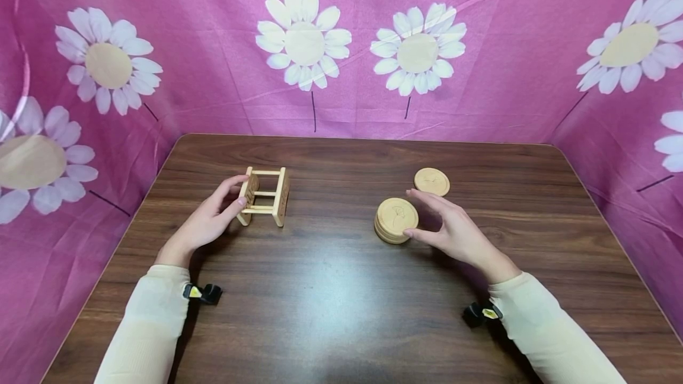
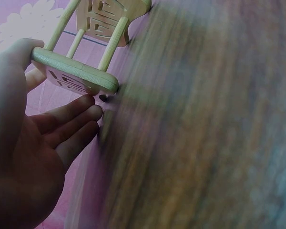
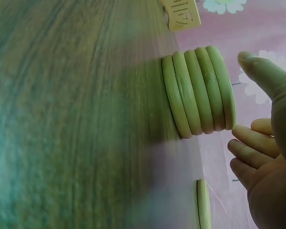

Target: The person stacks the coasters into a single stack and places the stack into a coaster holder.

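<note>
A small wooden coaster holder [image 1: 283, 197] with slotted side panels and thin dowels stands at the left of the table. My left hand [image 1: 209, 218] holds its left side panel, thumb at the near end and index finger at the far end; the other fingers stretch out beside the panel in the left wrist view. Several round wooden coasters form a stack [image 3: 200, 93], the top coaster [image 1: 397, 216] bearing an engraved drawing. Beside the stack's right edge is my right hand [image 1: 459, 233], thumb and fingers spread apart, thumb tip right at the rim, nothing gripped.
One loose coaster [image 1: 432, 181] lies flat behind the stack, just beyond the right fingertips. The dark wood-grain table [image 1: 320, 289] meets a pink cloth [image 1: 357, 76] with white daisies at its back and sides. A small black camera [image 1: 209, 294] sits on each wrist.
</note>
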A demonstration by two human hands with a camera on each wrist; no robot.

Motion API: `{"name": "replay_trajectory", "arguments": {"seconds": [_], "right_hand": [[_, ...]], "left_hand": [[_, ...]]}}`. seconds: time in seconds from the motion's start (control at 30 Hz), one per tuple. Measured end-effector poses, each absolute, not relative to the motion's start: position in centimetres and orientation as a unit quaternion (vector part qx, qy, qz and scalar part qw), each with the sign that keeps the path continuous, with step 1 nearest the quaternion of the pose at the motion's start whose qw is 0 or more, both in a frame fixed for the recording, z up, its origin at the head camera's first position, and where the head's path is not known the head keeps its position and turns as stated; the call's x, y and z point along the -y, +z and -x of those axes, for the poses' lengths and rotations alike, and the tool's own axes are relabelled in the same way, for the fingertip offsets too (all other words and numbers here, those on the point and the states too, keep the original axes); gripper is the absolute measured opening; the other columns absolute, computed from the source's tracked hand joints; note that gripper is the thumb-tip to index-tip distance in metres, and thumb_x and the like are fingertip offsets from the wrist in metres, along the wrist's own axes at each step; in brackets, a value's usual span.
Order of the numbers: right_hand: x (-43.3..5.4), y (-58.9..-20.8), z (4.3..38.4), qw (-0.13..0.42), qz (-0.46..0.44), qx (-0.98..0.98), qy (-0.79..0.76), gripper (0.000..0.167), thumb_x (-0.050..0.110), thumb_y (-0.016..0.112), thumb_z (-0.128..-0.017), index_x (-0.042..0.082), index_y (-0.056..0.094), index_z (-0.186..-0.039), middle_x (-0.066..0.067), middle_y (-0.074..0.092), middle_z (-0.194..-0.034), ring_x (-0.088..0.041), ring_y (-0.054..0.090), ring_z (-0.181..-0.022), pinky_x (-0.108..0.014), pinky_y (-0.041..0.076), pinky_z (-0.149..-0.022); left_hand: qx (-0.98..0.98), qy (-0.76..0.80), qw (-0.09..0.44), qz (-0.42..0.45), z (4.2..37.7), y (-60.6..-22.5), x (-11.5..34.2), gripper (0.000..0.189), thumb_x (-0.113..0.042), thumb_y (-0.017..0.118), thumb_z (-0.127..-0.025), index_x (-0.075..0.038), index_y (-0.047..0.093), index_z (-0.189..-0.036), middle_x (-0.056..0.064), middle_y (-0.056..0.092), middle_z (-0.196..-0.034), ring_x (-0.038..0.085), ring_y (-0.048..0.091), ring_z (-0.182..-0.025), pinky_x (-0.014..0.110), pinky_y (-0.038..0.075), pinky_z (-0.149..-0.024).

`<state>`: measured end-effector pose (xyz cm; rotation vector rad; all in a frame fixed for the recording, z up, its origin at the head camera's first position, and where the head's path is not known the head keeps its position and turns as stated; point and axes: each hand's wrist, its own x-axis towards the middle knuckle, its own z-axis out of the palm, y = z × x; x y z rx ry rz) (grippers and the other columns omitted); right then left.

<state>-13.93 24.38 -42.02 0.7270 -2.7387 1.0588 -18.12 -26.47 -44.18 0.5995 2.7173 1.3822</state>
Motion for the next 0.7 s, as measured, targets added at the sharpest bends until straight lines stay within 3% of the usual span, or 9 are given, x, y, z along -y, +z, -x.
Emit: {"name": "replay_trajectory", "arguments": {"seconds": [0.27, 0.47, 0.7], "right_hand": [[-25.1, -41.6, 14.2, 0.067, -0.234, 0.902, 0.356, 0.073, 0.013, 0.092, -0.086, 0.006, 0.06, -0.151, -0.017, 0.065, -0.151, -0.041, 0.06, -0.14, -0.008, 0.033, -0.113], [-25.8, -41.4, 14.4, 0.071, -0.22, 0.904, 0.36, 0.072, 0.012, 0.091, -0.086, 0.006, 0.061, -0.151, -0.017, 0.066, -0.15, -0.04, 0.059, -0.14, -0.004, 0.028, -0.114], [-26.3, -41.7, 14.8, 0.089, -0.227, 0.903, 0.354, 0.07, 0.009, 0.091, -0.085, 0.005, 0.062, -0.149, -0.016, 0.069, -0.146, -0.019, 0.059, -0.14, -0.004, 0.028, -0.115]], "left_hand": [[-0.874, 0.446, 0.021, -0.193, 18.2, -44.1, 26.4, 0.05, -0.011, 0.054, -0.113, -0.01, 0.042, -0.162, 0.027, 0.068, -0.133, 0.035, 0.065, -0.116, 0.01, 0.043, -0.098], [-0.873, 0.447, 0.02, -0.193, 18.1, -44.1, 26.5, 0.05, -0.01, 0.054, -0.113, -0.011, 0.042, -0.162, 0.027, 0.068, -0.132, 0.033, 0.066, -0.115, 0.01, 0.043, -0.097], [-0.874, 0.447, 0.021, -0.191, 18.1, -44.2, 26.5, 0.05, -0.01, 0.054, -0.113, -0.011, 0.042, -0.162, 0.026, 0.068, -0.132, 0.03, 0.065, -0.114, 0.01, 0.043, -0.097]]}}
